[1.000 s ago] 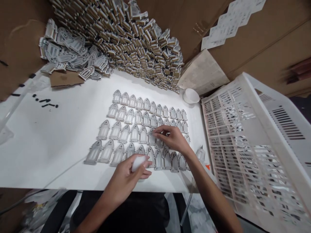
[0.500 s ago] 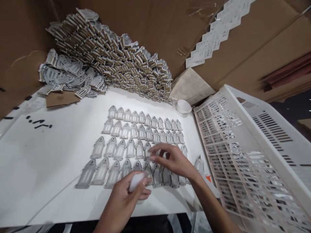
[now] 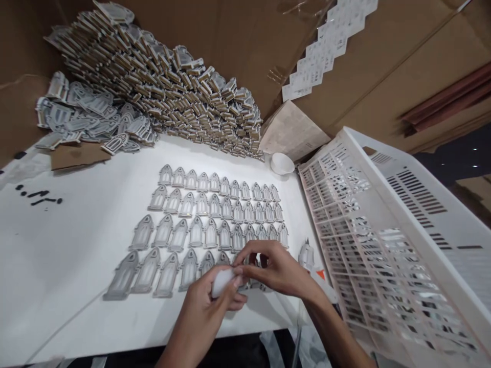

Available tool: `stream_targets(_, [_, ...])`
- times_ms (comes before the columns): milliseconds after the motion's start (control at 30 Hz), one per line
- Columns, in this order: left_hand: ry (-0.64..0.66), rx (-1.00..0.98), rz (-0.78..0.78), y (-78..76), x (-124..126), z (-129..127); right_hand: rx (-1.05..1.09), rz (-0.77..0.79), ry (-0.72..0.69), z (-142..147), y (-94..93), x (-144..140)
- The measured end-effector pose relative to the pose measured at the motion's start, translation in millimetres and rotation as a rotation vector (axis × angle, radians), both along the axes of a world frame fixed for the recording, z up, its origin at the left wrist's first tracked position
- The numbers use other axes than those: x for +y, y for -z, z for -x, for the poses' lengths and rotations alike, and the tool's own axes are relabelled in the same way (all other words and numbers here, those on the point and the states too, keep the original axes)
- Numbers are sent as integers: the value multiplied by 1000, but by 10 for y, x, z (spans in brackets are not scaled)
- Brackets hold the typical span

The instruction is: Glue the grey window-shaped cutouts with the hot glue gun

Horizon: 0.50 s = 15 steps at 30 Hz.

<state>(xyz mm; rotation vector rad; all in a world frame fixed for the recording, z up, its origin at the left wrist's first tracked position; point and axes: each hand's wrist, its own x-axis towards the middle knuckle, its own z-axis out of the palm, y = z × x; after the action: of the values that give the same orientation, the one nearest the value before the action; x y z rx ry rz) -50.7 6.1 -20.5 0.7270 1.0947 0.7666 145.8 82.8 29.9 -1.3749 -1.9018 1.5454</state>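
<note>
White table (image 3: 76, 255) carries rows of arch pieces (image 3: 215, 214). Our left hand (image 3: 203, 312) grips a white bottle (image 3: 222, 282); our right hand (image 3: 278, 268) pinches at its tip. Next, we judge, careful aim.

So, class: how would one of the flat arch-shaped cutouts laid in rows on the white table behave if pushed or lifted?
An arch-shaped cutout looks thin and flat, so probably light and stiff. Lying flat on the white table, it would likely slide, not roll.

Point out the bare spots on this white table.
Bare white tabletop lies left of the rows of grey arched window cutouts, below the black marks. Crowded: the stacked cutout heap behind, the white plastic crate at right.
</note>
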Motion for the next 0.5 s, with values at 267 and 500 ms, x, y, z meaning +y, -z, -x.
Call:
stream_targets(267, [-71, -25, 45, -21, 10, 6, -72, -167, 217, -163, 169, 279])
stream_targets(500, [-48, -40, 77, -11, 21, 55, -97, -144, 203, -160, 390, 427])
